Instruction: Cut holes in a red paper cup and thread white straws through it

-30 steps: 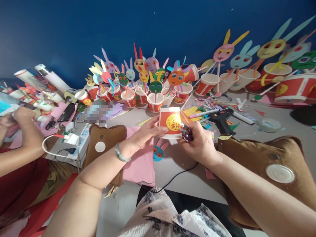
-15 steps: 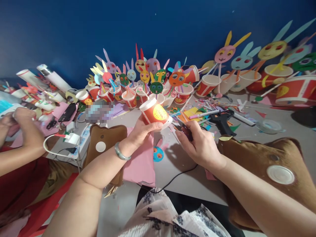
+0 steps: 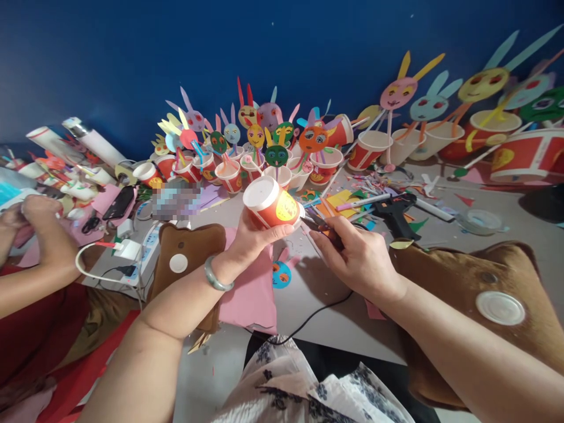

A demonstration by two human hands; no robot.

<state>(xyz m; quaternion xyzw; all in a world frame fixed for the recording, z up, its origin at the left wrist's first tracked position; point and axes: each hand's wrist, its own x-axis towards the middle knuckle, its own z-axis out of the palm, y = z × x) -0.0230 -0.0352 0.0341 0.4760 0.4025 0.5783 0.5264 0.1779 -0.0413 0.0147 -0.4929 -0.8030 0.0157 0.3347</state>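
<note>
My left hand [image 3: 255, 235] is closed around a red and white paper cup [image 3: 269, 205] with a yellow round print. The cup is tipped on its side, its white base toward the upper left and its mouth toward my right hand. Dark-handled scissors [image 3: 318, 222] sit in my right hand [image 3: 356, 252], fingers wrapped around the handles. Their blades reach the cup's rim; whether they bite into it I cannot tell. Below the cup, a blue paper rabbit face [image 3: 282, 274] with pink ears lies on the table beside a pink sheet [image 3: 249, 294].
Paper cups with rabbit faces [image 3: 277, 155] line the back by the blue wall. A black glue gun [image 3: 394, 214] lies among paper scraps at right. Brown cushions [image 3: 458, 305] flank my arms. A power strip [image 3: 147, 252] and another person's arm [image 3: 42, 258] are at left.
The cup has turned so more of its white base shows, and it has shifted slightly left. The scissor blades have come closer to its rim.
</note>
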